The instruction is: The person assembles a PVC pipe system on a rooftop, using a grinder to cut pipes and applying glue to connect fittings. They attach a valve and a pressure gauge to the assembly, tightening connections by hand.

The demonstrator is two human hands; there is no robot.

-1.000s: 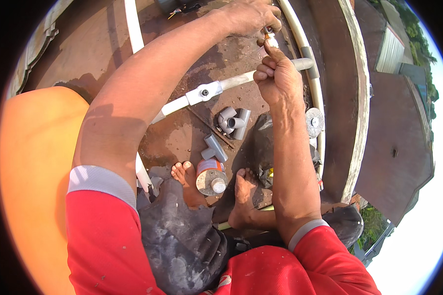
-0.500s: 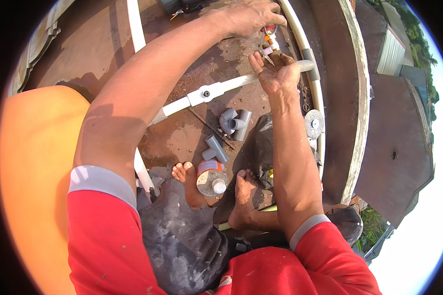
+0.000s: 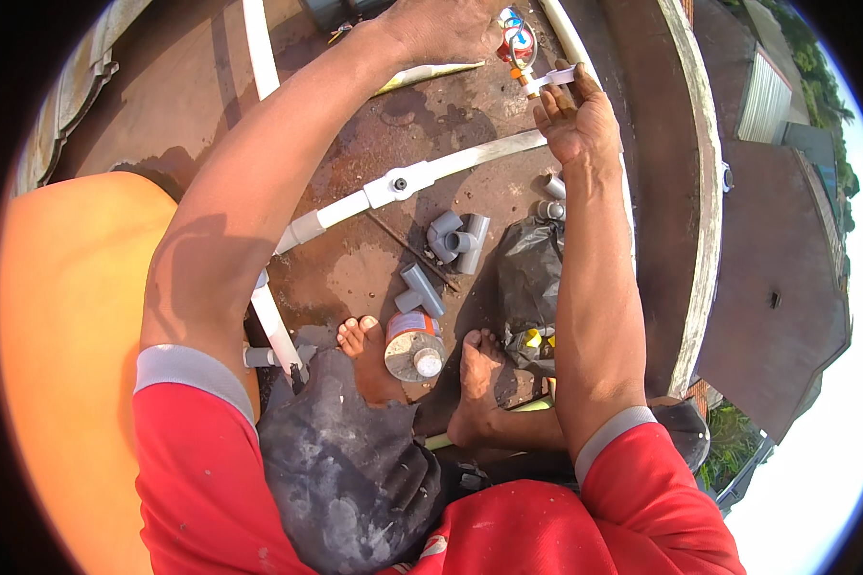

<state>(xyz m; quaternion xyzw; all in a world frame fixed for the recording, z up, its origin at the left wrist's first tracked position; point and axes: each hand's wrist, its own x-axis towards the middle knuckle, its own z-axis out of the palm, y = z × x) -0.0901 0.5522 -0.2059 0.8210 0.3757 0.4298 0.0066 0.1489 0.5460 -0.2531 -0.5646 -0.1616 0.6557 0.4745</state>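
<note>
At the far left stands a big orange tank (image 3: 77,364), very close to the person's left shoulder. Next to it a white pipe (image 3: 276,331) runs along the brown rusty roof floor (image 3: 355,144), and a second white pipe with a joint (image 3: 400,182) goes up to the right under the left arm. The left hand (image 3: 441,29) reaches far to the top edge; it is closed around something there, but I cannot tell what, because the edge hides the fingers. Just beside it is a small red and blue roll (image 3: 518,36).

In the middle, grey pipe elbows (image 3: 455,238) lie on the floor, and a straight grey piece (image 3: 420,290) lies near them. Below, between the two bare feet, stands a glue can (image 3: 412,347) with a white cap.

More to the right, a black plastic bag (image 3: 527,278) lies on the floor, with something yellow at its lower edge. The right hand (image 3: 575,120) is held up, fingers half bent, and it pinches a strip of white tape (image 3: 547,81) at the fingertips. The tape leads toward the roll. At the far right runs the concrete wall (image 3: 695,192) of the roof.
</note>
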